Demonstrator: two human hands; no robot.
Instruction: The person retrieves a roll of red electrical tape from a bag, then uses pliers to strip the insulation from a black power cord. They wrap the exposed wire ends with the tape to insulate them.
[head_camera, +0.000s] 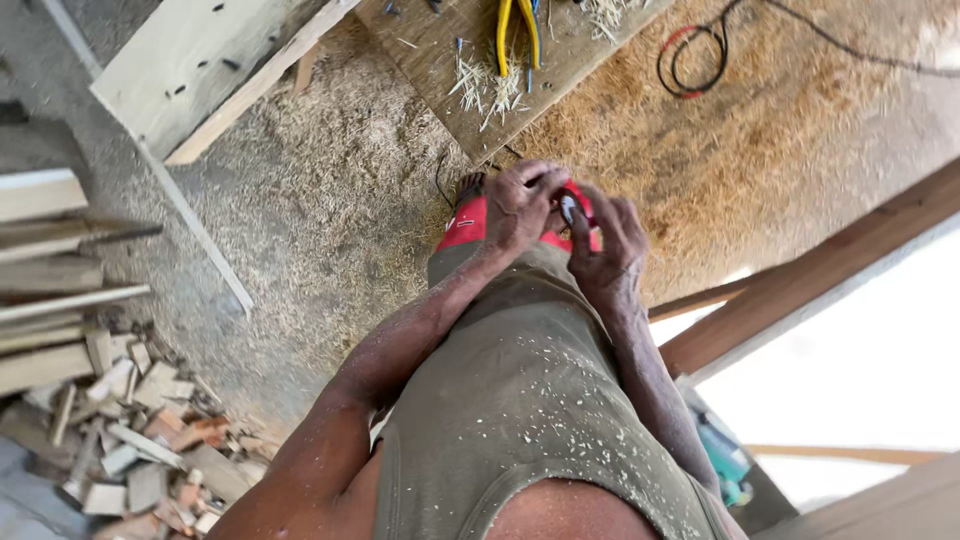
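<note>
Over the sawdust-covered floor (330, 190), just below the near corner of a plywood board (440, 50), I have both hands on a red power tool (465, 222) held low in front of my body: my left hand (520, 205) is clenched over its top, and my right hand (605, 245) is curled against its right side, fingers pinching a small part there. Yellow-handled pliers (517, 35) lie on the board among wood shavings, a red and black cable (690, 60) coils on the floor beyond, and wood offcuts (130, 440) are heaped at my left.
</note>
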